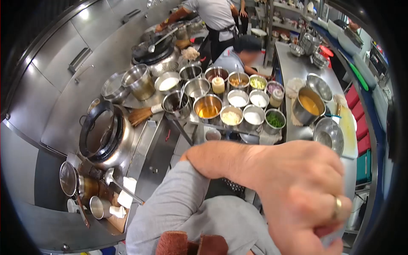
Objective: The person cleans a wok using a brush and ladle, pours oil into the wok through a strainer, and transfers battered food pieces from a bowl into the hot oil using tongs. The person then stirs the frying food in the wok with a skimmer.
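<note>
My left hand [304, 191] is raised close to the camera, its back towards me and a gold ring on one finger. The fingers are curled in, and whatever they may hold is hidden. From a grey sleeve [170, 199] the forearm reaches across to the right, over the front of the counter. Beyond the hand, apart from it, are a steel colander [329, 135] and a pot of orange sauce [309, 106]. Two reddish-brown, rough-surfaced flaps [172, 244] show at the bottom edge. My right hand is out of view.
Several steel pots stand grouped ahead, including one of chopped greens [275, 120] and one of amber liquid [208, 107]. A wok [102, 131] sits on the left burner, near a ladle [111, 176]. A crouching co-worker [231, 59] is behind the pots; others stand farther back.
</note>
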The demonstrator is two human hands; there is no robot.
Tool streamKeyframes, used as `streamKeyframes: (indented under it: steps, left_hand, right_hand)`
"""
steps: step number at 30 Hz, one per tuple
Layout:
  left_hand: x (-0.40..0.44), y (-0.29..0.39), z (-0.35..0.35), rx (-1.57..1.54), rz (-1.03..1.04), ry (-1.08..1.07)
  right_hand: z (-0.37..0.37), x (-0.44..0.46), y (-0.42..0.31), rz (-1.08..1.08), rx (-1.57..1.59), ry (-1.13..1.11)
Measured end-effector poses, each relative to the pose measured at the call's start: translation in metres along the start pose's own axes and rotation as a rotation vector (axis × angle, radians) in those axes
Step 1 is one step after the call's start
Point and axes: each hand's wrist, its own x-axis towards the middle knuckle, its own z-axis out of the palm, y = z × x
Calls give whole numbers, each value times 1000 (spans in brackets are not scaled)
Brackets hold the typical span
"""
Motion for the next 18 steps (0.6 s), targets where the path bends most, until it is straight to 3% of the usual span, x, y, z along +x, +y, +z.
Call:
streamKeyframes:
  steps: [13,15,18]
  left_hand:
    - [-26,-23,43,-217,-55,-152]
    - [-31,-27,50,-287,-24,-271]
    - [-37,-39,49,-294,-31,-655]
  right_hand:
    - [-14,6,-4,73,2,-23]
    - [-19,6,-7,97,-5,-27]
    - [-32,13,-43,295,99,-155]
